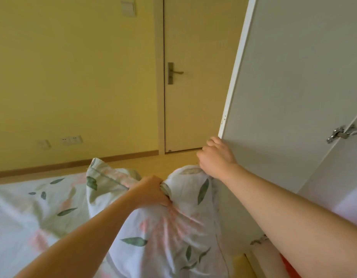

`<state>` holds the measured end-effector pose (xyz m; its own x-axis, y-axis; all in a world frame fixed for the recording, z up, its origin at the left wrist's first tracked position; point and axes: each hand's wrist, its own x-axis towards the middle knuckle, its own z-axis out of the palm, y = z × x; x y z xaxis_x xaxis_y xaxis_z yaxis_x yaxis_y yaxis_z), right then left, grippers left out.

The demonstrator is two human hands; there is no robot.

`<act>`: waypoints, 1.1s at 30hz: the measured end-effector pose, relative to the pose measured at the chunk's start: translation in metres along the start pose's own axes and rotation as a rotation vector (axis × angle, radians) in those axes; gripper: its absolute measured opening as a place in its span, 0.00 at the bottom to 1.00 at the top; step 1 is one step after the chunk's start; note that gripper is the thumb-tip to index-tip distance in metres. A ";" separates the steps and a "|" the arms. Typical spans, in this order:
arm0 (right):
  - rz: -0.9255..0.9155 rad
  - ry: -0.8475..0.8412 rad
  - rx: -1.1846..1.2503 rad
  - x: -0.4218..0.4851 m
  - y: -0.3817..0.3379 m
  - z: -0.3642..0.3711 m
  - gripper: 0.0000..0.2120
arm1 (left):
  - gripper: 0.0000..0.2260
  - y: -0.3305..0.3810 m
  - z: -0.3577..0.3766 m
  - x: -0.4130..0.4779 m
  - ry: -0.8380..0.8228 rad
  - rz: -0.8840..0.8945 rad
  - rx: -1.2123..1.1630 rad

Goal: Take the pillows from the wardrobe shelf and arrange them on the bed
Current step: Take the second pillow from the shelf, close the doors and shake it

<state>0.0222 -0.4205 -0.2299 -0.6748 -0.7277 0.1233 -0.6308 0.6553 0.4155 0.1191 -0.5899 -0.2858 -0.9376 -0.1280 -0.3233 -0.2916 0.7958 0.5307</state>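
Observation:
A white pillow (173, 227) printed with green leaves and pink blotches hangs in front of me at the bottom centre. My left hand (153, 190) is clenched on a bunched fold near its top. My right hand (215, 155) is curled at the lower corner of the open white wardrobe door (294, 77); I cannot tell whether it holds the door edge or the pillow's top corner just below it. The bed (33, 213), covered in the same leaf print, lies at the lower left. The wardrobe shelf is out of sight.
A closed pale door with a metal lever handle (174, 73) stands ahead. Yellow wall with sockets (71, 139) and a light switch (128, 8) is to the left. A strip of wooden floor (149, 163) runs between bed and wall. A metal hinge (342, 133) sits at right.

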 end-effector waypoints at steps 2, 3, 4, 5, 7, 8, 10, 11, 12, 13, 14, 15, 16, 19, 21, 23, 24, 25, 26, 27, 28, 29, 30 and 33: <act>0.035 -0.081 -0.050 -0.002 0.000 -0.002 0.12 | 0.15 -0.009 -0.003 -0.001 0.056 -0.066 -0.115; 0.053 -0.109 -0.055 -0.002 -0.002 -0.002 0.12 | 0.15 -0.013 -0.005 -0.001 0.082 -0.100 -0.173; 0.057 -0.130 -0.060 -0.002 -0.003 -0.002 0.12 | 0.15 -0.016 -0.007 -0.001 0.102 -0.130 -0.227; 0.057 -0.152 -0.076 -0.003 -0.005 -0.003 0.12 | 0.13 -0.019 -0.009 -0.001 0.122 -0.153 -0.270; 0.055 -0.165 -0.090 -0.003 -0.006 -0.002 0.12 | 0.12 -0.020 -0.012 0.000 0.156 -0.191 -0.308; 0.051 -0.159 -0.088 -0.004 -0.007 -0.003 0.12 | 0.13 -0.019 -0.012 0.002 0.168 -0.199 -0.321; 0.044 -0.139 -0.089 -0.008 -0.008 -0.003 0.13 | 0.15 -0.016 -0.012 0.007 0.182 -0.200 -0.334; 0.047 -0.127 -0.091 -0.010 -0.008 -0.001 0.13 | 0.15 -0.013 -0.012 0.009 0.189 -0.201 -0.331; 0.043 -0.112 -0.086 -0.012 -0.008 -0.001 0.13 | 0.14 -0.009 -0.013 0.010 0.195 -0.201 -0.335; 0.046 -0.096 -0.078 -0.014 -0.007 0.000 0.13 | 0.14 -0.005 -0.014 0.011 0.198 -0.200 -0.351; 0.055 -0.083 -0.059 -0.017 -0.007 0.001 0.13 | 0.14 -0.001 -0.015 0.013 0.202 -0.197 -0.371; 0.054 -0.052 -0.037 -0.021 -0.009 -0.001 0.12 | 0.14 0.004 -0.017 0.015 0.212 -0.192 -0.392; 0.050 0.005 -0.042 -0.025 -0.012 -0.001 0.09 | 0.14 0.010 -0.018 0.016 0.224 -0.183 -0.407; 0.041 0.076 -0.094 -0.043 -0.012 0.001 0.11 | 0.12 0.035 -0.019 0.020 0.226 -0.117 -0.402; 0.025 0.133 -0.117 -0.059 -0.009 0.004 0.13 | 0.14 0.056 -0.016 0.021 0.191 -0.057 -0.365; -0.007 0.221 -0.120 -0.077 -0.008 0.003 0.12 | 0.14 0.077 -0.010 0.023 0.146 0.009 -0.315; -0.018 0.282 -0.105 -0.086 -0.008 0.005 0.12 | 0.14 0.087 -0.007 0.024 0.111 0.043 -0.288; -0.022 0.359 -0.095 -0.094 -0.007 0.007 0.12 | 0.14 0.098 -0.003 0.023 0.072 0.082 -0.264; -0.019 0.442 -0.067 -0.102 -0.006 0.009 0.11 | 0.14 0.107 0.000 0.022 0.038 0.126 -0.243; -0.015 0.547 -0.022 -0.111 -0.006 0.012 0.11 | 0.13 0.116 0.005 0.020 0.009 0.167 -0.221; 0.008 0.649 0.021 -0.120 -0.005 0.012 0.10 | 0.12 0.124 0.008 0.018 -0.017 0.201 -0.204; 0.060 0.737 0.045 -0.129 -0.005 0.009 0.10 | 0.11 0.132 0.012 0.016 -0.041 0.226 -0.196; 0.141 0.810 0.047 -0.136 -0.004 0.005 0.09 | 0.11 0.139 0.015 0.014 -0.061 0.243 -0.194; 0.471 0.981 0.143 -0.151 0.004 -0.009 0.07 | 0.08 0.157 0.023 0.009 -0.112 0.287 -0.220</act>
<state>0.1247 -0.3095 -0.2390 -0.3016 -0.2020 0.9318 -0.4712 0.8812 0.0386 0.0694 -0.4526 -0.2240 -0.9641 0.1572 -0.2140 -0.0648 0.6423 0.7637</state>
